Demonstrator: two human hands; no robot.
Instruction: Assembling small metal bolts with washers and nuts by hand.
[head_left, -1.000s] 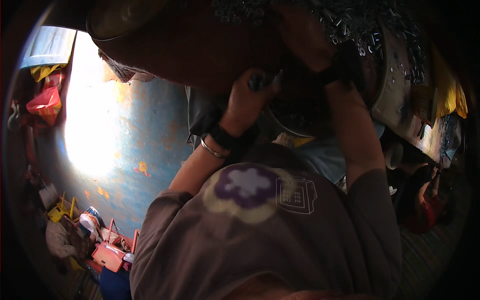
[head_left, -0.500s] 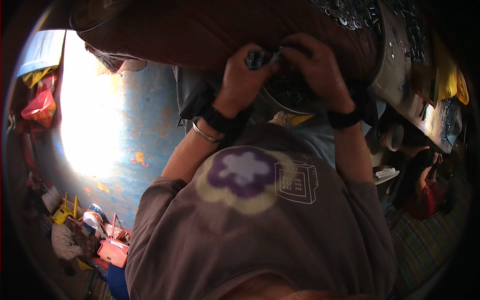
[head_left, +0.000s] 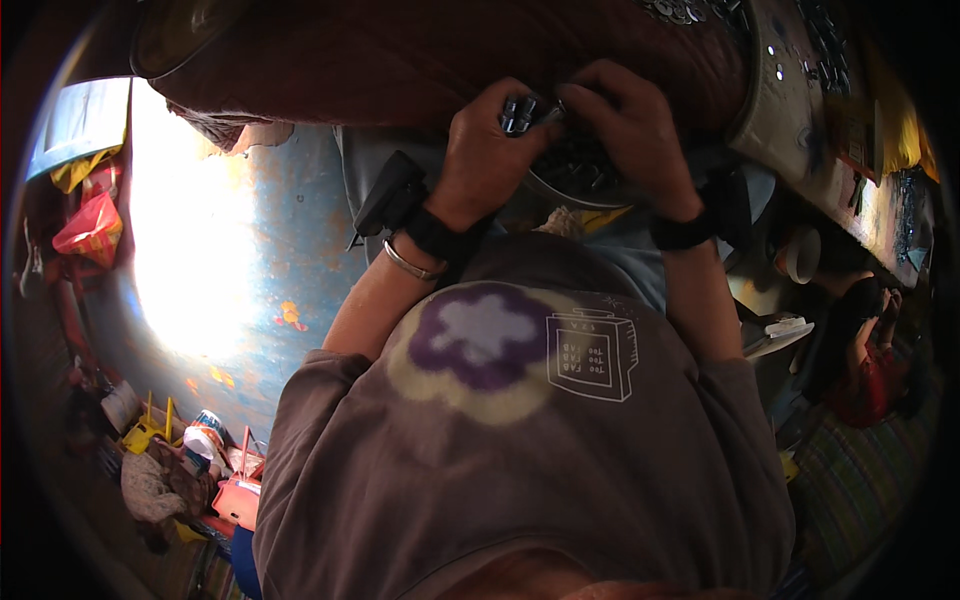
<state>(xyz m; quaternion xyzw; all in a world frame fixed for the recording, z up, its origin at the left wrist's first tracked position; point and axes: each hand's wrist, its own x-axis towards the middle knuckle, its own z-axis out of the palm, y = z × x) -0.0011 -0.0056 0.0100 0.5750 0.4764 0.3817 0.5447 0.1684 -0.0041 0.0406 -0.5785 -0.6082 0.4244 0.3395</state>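
My left hand is closed round several small shiny metal cylinders, which show between its fingers. Facing it, my right hand pinches at a small metal piece where the fingertips of both hands come together. The piece's exact shape is too small to tell. Just below the hands sits a round bowl of dark metal cylinders, partly hidden by my fingers and wrists. Behind the hands stretches a dark reddish-brown padded surface.
Loose metal rings lie at the top right, beside a worn tray-like surface with more small metal parts. A person in red sits at the far right. At lower left are a yellow stool and a pink chair.
The view has shifted slightly, so the ring pile sits higher in it. My hands stay together at the small piece; more of the bowl's contents shows between them.
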